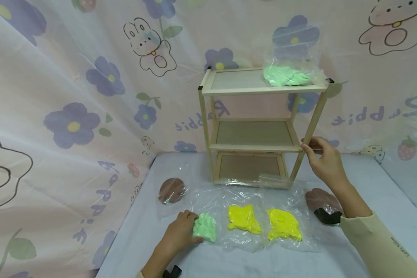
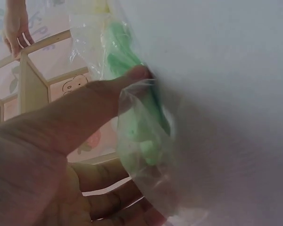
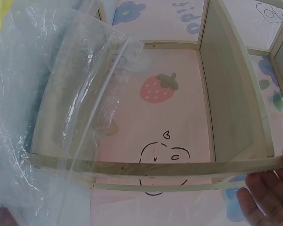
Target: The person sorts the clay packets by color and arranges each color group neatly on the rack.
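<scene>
The bagged green clay [image 1: 205,227], near the table's [image 1: 385,216] front edge, is gripped by the left hand [image 1: 180,231]; the rack's [image 1: 257,90] right front post is pinched by the right hand [image 1: 324,160].

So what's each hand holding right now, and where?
Left hand grips the green bag by its left edge; right hand holds the wooden rack by its right front post.

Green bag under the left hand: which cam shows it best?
Head view. It shows the whole green bag on the table, left hand gripping its edge. Left wrist view shows it only close up and blurred, under the thumb. Right wrist view does not show it, just the wooden shelf.
</scene>
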Action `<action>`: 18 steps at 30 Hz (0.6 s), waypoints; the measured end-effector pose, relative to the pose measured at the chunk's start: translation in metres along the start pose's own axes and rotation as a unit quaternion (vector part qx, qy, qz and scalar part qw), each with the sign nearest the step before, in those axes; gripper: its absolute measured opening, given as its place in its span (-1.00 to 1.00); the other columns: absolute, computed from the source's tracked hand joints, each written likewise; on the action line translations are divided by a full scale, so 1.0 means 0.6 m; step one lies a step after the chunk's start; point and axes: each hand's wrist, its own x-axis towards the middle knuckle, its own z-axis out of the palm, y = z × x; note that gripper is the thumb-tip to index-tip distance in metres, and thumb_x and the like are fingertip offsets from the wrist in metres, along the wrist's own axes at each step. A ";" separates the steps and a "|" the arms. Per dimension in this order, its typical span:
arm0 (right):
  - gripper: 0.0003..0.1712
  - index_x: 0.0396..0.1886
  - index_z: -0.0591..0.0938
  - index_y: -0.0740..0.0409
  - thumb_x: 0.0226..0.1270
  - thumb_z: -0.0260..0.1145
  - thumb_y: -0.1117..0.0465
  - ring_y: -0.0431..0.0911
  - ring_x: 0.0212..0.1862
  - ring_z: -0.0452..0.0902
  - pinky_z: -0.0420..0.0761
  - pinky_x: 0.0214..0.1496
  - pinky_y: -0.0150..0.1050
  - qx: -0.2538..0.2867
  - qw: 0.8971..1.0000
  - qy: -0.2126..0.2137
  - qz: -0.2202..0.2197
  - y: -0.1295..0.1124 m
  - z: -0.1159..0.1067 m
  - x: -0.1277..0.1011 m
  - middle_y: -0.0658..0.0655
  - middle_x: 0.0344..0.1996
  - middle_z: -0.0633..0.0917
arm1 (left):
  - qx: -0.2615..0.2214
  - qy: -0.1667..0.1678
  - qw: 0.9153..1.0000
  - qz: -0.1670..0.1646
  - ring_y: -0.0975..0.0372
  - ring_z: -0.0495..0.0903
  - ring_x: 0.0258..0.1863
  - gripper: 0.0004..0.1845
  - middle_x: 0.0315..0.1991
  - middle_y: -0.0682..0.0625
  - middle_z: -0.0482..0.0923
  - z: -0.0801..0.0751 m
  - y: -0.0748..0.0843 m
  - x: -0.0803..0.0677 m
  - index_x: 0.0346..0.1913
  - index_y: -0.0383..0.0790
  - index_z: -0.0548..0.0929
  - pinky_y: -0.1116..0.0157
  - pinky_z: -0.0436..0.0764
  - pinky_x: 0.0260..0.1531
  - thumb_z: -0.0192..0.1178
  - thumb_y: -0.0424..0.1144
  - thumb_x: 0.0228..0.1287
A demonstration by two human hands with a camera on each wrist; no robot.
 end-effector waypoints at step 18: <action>-0.68 0.19 0.68 0.36 0.63 0.35 0.24 -0.59 -0.09 0.46 0.42 0.04 -0.74 0.002 1.000 0.003 0.001 0.002 0.003 -0.001 0.34 -0.03 0.74 | -0.002 0.037 0.999 0.038 0.00 0.57 0.06 -0.30 0.05 -0.08 0.61 -0.004 -0.001 -0.003 0.24 -0.28 0.63 0.00 0.70 0.12 0.69 -0.14 0.06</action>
